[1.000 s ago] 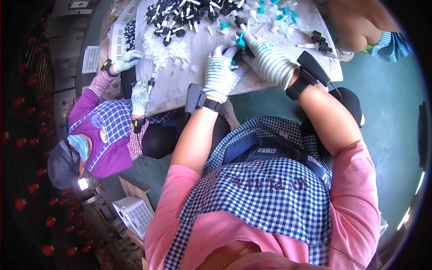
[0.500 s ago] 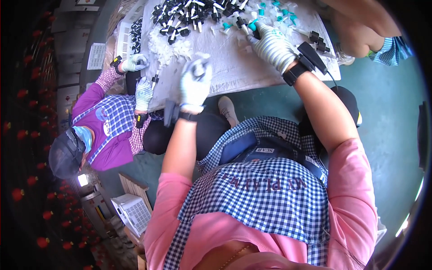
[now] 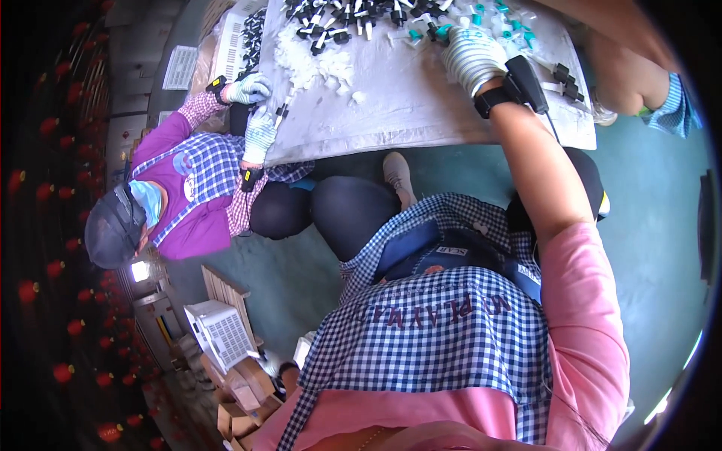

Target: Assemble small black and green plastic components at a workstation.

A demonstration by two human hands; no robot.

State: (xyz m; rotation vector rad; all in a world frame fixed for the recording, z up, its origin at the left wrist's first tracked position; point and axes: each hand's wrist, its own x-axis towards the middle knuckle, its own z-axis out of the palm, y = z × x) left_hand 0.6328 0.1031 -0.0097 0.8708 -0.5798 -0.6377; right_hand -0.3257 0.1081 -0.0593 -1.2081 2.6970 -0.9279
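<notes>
My right hand (image 3: 475,59), in a striped knit glove, is over the far right part of the table. Its fingers curl down at a heap of small plastic pieces, beside a teal piece (image 3: 444,32) and a black piece (image 3: 432,30); whatever they pinch is hidden. My left hand (image 3: 269,363) is low on the left, off the table, by brown cardboard boxes (image 3: 252,379). That hand is small and blurred, so its fingers cannot be made out. White translucent pieces (image 3: 312,64) lie in a pile on the table's left, with a single white piece (image 3: 358,97) apart from them.
A co-worker (image 3: 188,177) in purple sits at the table's left edge, both gloved hands near a black-and-white piece (image 3: 281,113). Another person's arm (image 3: 624,34) reaches in at top right. A white slotted crate (image 3: 222,334) stands lower left. Black pieces (image 3: 560,75) lie at the table's (image 3: 429,124) right edge.
My left hand has left the table and swung down and back to the boxes at the lower left. My right hand stays at the heap. The whole view has shifted slightly.
</notes>
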